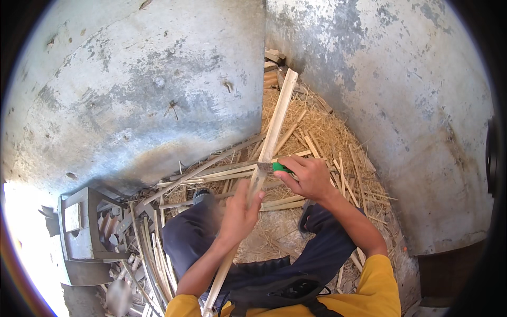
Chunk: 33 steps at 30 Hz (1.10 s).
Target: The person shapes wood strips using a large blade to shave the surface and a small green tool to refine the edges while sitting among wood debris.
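A long split bamboo piece (280, 108) runs from the far middle down toward my lap, its pale grooved inner face up. My left hand (240, 216) is closed round it just below the middle, and its lower end passes beside my left forearm. My right hand (308, 177) grips the green handle of a knife (281, 168). The knife's dark blade lies across the bamboo, touching it a little beyond my left fingers. Most of the handle is hidden in my right fist.
Bamboo strips (224, 174) lie crosswise beyond my feet, over straw-like shavings (322, 127). More strips (150, 248) are stacked at my left, near a weathered wooden stool (92, 227). Peeling walls (158, 79) meet in a corner ahead.
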Motion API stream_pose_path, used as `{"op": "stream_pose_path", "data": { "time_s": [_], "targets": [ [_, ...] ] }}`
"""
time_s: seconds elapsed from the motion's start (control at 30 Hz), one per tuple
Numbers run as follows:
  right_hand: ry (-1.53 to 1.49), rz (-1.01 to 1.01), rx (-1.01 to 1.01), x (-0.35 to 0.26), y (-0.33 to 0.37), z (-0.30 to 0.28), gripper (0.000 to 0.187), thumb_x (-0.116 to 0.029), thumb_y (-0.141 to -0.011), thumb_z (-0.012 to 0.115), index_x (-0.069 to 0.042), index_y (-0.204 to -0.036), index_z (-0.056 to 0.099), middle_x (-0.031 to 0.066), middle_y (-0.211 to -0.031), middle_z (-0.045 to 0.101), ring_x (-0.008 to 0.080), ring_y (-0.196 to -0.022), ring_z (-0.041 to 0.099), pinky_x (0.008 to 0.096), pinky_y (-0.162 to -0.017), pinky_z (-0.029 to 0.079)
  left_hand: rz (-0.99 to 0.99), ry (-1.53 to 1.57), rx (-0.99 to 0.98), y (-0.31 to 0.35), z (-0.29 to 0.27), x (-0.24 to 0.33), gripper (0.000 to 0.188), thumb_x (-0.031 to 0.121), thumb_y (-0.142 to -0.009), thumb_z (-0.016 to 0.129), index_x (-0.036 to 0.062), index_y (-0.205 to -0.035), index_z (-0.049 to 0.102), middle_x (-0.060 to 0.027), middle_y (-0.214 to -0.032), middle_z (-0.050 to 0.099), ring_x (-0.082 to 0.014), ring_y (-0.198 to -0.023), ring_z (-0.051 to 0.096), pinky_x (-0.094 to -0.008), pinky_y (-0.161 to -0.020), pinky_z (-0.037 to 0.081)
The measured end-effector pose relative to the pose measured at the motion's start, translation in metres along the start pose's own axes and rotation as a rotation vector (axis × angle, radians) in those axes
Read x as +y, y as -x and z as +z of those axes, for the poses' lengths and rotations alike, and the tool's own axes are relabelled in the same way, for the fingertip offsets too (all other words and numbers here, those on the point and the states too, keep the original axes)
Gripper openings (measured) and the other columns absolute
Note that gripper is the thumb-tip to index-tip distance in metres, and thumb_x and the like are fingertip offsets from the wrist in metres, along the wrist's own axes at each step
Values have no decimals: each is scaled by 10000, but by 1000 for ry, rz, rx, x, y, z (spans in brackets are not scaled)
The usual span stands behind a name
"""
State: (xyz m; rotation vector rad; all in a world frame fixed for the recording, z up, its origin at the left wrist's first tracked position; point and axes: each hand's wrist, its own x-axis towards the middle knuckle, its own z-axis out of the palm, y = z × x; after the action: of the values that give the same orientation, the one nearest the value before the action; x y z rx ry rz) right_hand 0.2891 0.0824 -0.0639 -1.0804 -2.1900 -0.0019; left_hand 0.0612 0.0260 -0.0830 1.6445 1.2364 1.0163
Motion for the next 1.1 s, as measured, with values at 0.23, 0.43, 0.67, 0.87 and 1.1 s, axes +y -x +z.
{"op": "stream_pose_path", "data": {
  "time_s": [0.23, 0.43, 0.67, 0.87, 1.1],
  "targets": [
    [153, 214, 147, 45, -6, -10, 322, -396, -1041, 617, -93, -1050, 726, 72, -730, 696, 206, -536, 633, 340, -480, 462, -138, -65, -108, 8, 8, -1, 216, 208, -1060, 617, 16, -1127, 544, -78, -685, 634, -130, -609, 615, -317, -568, 468],
    [107, 348, 229, 65, -7, -33, 328, -396, -1065, 569, -103, -1067, 714, 71, -659, 642, 208, -509, 594, 347, -490, 454, -36, 19, -62, 8, 14, -12, 215, 213, -1068, 609, 16, -1109, 534, -58, -670, 600, -107, -570, 574, -303, -520, 439],
    [-61, 40, -3, 12, 13, -5, 293, -358, -985, 698, -71, -1042, 716, 94, -843, 726, 279, -644, 694, 372, -544, 519, -97, 181, -79, -1, 6, -5, 179, 212, -1094, 574, 36, -1112, 551, 49, -672, 495, -19, -525, 444, -230, -467, 369],
    [-12, 16, -23, -1, 15, -1, 268, -348, -950, 735, -90, -1024, 725, 66, -863, 731, 275, -650, 699, 372, -544, 527, -81, 185, -75, 0, 8, -8, 197, 233, -1099, 570, 38, -1121, 555, 49, -695, 506, -17, -529, 439, -225, -468, 363],
    [41, 12, -29, 3, 11, 1, 280, -378, -966, 720, -107, -1034, 716, 58, -888, 741, 259, -649, 716, 369, -532, 545, -165, 236, -115, 0, 1, -2, 206, 242, -1098, 572, 41, -1138, 552, 49, -696, 508, -16, -529, 440, -222, -469, 365]
  ]
}}
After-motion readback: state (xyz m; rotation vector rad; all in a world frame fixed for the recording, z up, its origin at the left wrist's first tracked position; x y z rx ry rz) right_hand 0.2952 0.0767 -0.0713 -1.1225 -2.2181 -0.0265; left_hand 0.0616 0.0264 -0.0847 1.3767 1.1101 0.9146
